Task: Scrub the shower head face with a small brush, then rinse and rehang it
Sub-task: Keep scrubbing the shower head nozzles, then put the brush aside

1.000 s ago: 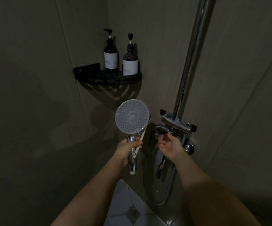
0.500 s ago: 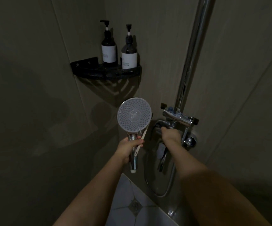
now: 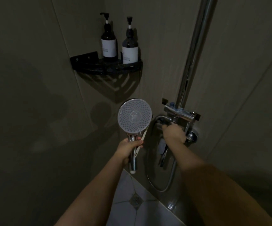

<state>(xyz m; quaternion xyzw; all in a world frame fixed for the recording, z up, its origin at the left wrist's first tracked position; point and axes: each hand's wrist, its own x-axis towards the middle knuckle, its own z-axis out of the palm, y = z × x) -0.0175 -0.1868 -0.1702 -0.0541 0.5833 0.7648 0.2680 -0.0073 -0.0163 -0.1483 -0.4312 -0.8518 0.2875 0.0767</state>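
Note:
My left hand (image 3: 127, 149) grips the chrome handle of the round shower head (image 3: 134, 117), whose grey nozzle face points at me. The same hand also holds a small white brush (image 3: 141, 139), pressed alongside the handle. To the right, my right hand (image 3: 173, 132) is curled around the lever of the chrome shower mixer valve (image 3: 181, 114) on the wall. The fingers hide the lever itself. The metal hose (image 3: 160, 187) loops down below the valve.
A vertical chrome riser pipe (image 3: 193, 51) rises from the valve. A black corner shelf (image 3: 89, 62) holds two dark pump bottles (image 3: 109, 42) (image 3: 130, 48). Tiled floor with a drain (image 3: 135, 199) lies below. Beige tiled walls close in on the left and right.
My right hand moved from just below the valve up onto its lever and closed around it. My left hand keeps the shower head and brush in about the same place.

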